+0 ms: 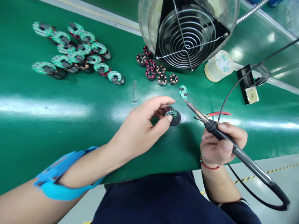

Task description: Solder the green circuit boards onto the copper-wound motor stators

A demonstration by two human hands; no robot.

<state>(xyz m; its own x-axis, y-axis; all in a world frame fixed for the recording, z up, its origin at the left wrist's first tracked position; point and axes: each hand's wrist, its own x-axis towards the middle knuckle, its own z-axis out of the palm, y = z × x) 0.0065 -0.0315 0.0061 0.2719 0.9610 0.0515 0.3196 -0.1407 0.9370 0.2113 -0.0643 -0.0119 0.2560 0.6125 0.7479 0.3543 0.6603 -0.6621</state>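
My left hand (149, 121) pinches a small motor stator with a green circuit board (171, 114) on it, thumb against the board's edge. Under it is a round black base (177, 119); whether the part rests on it I cannot tell. My right hand (223, 141) is wrapped around the dark handle of a soldering iron (218, 132). The iron's tip points up and left, close to two small green boards (183, 92) on the bench. Behind the iron's shaft lie red-handled cutters (218, 114), partly covered by it.
Several wound stators (161, 69) sit below a caged fan (187, 43). Motors with green boards (76, 56) stand in rows at left. A tape roll (219, 66) and an iron stand with sponge (251, 95) are at right. The iron's black cable (245, 79) crosses the right side.
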